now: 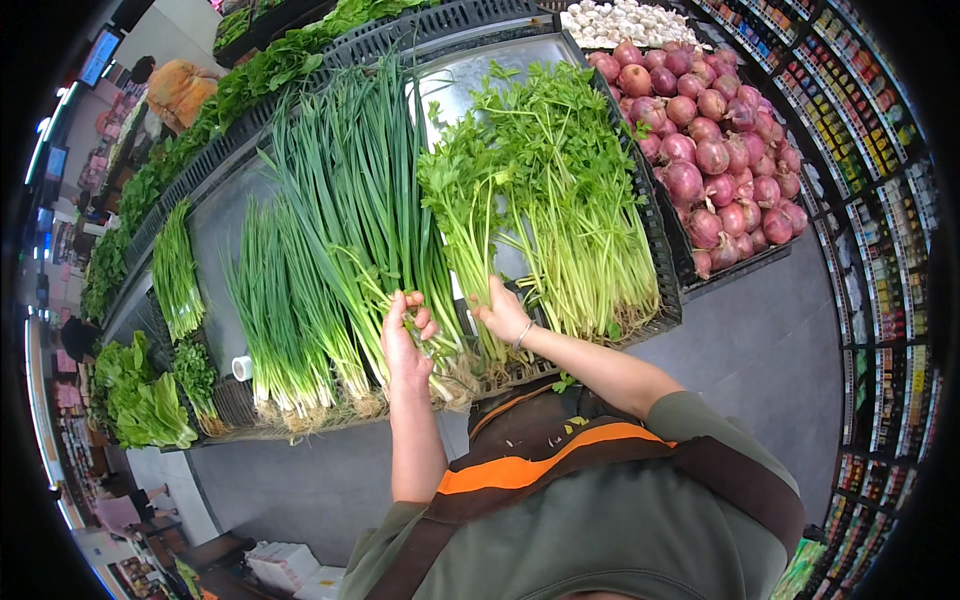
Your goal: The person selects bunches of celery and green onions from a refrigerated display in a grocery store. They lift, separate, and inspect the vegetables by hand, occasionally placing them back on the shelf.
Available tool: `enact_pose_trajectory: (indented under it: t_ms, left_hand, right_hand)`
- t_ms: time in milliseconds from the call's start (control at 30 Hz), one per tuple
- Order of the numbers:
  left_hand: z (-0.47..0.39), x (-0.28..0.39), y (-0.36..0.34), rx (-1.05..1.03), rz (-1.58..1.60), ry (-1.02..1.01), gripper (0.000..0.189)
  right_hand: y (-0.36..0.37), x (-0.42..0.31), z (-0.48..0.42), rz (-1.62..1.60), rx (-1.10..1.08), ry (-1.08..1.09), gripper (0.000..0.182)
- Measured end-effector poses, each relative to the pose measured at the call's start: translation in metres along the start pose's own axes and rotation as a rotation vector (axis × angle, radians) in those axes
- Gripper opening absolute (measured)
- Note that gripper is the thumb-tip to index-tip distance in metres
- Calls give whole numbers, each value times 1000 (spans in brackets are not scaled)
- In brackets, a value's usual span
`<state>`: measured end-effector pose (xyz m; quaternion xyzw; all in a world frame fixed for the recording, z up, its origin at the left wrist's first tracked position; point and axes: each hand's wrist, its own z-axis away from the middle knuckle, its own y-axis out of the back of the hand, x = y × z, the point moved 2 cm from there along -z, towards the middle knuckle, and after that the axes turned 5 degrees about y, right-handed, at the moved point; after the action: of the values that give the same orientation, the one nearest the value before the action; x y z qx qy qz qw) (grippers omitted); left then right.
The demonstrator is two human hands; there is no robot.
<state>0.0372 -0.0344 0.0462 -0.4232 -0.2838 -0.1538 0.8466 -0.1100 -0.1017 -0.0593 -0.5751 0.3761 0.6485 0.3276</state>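
My left hand (406, 337) is curled around a few thin green celery sprigs (367, 276), above the root ends of the long green onions (367, 172). To its right, my right hand (501, 311) grips the pale stalks of a bunch of leafy Chinese celery (466, 247). The bunch's roots point toward me and its leaves lie away from me. Beside that bunch, a larger pile of the same celery (585, 225) spreads to the right edge of the display. Shorter, thinner scallions (277, 315) lie left of the long ones.
Red onions (712, 150) fill a black crate on the right, with garlic bulbs (626, 22) behind. A white tape roll (241, 368) and lettuce (142, 405) are at left. Shelves of packaged goods (862, 135) line the far right. A person in orange (180, 90) stands beyond the display.
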Motion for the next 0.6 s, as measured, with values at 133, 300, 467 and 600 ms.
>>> enact_pose_trajectory:
  t_ms: [133,300,467,600]
  left_hand:
    - [2,-6,-15,11,-54,-11,23]
    - [-9,-20,-28,-59,-151,-17,23]
    - [-59,-58,-39,-106,-404,15,17]
    - [-110,-78,-33,-89,-472,59,16]
  right_hand:
    - [-15,-8,23,441,196,256,68]
    - [-22,-3,19,632,79,-79,78]
    - [-8,5,14,580,-56,-73,67]
    - [29,-2,-9,745,-168,-202,27]
